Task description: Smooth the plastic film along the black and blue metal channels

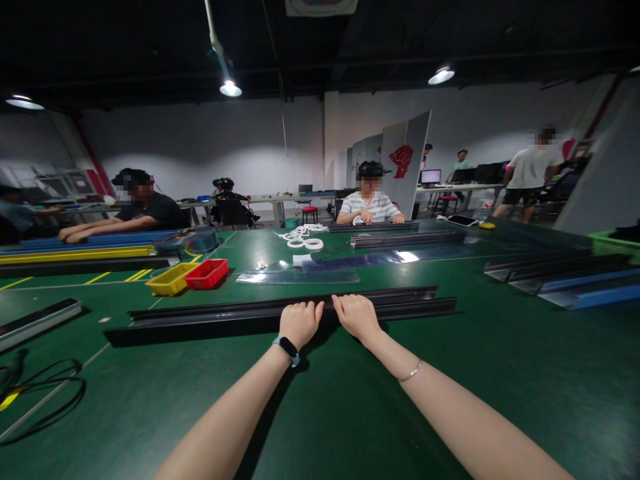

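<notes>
A long black channel-shaped profile (200, 327) lies across the green table in front of me, its two raised edges running left to right. Near its middle, my left hand (301, 323) has its fingers curled over the near wall, a watch on that wrist. Close beside it, my right hand (356, 316) grips the same profile, thumb towards the left thumb; a thin bracelet circles that wrist. The fingertips of both hands are hidden inside the profile. Beyond it lie a clear plastic strip (300, 277) and a longer clear film strip (360, 260).
A yellow bin (171, 279) and a red bin (207, 273) stand left of centre. White rings of tape (313, 245) lie farther back. Black and blue profiles (590, 290) rest at right, black cables (50, 393) at left. Across the table sits a person (371, 203).
</notes>
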